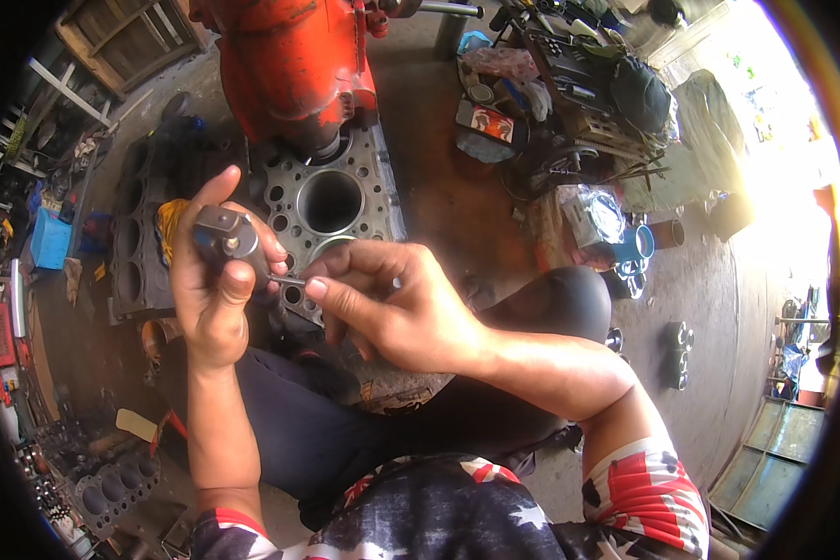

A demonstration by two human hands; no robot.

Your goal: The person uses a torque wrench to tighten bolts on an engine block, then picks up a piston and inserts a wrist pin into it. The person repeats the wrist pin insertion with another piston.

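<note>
My left hand [213, 313] is closed around a dark metal cylindrical tool head [230, 239], its end facing up and its index finger raised. Against the side of that piece sits the tip of a thin metal rod [289, 280], pinched between the thumb and fingers of my right hand [392, 303]. The rod's full shape is hidden in the right fingers. Beyond and below both hands lies a grey engine block [383, 177] with round cylinder bores. A red machine [289, 70] stands over the block's far end, its spindle reaching down to it.
A second, darker engine block [133, 224] lies to the left with a yellow cloth [168, 224] beside it. At the right are a blue ring-shaped part [637, 243] and a cluttered tool bench [579, 89]. A blue box [50, 238] stands far left.
</note>
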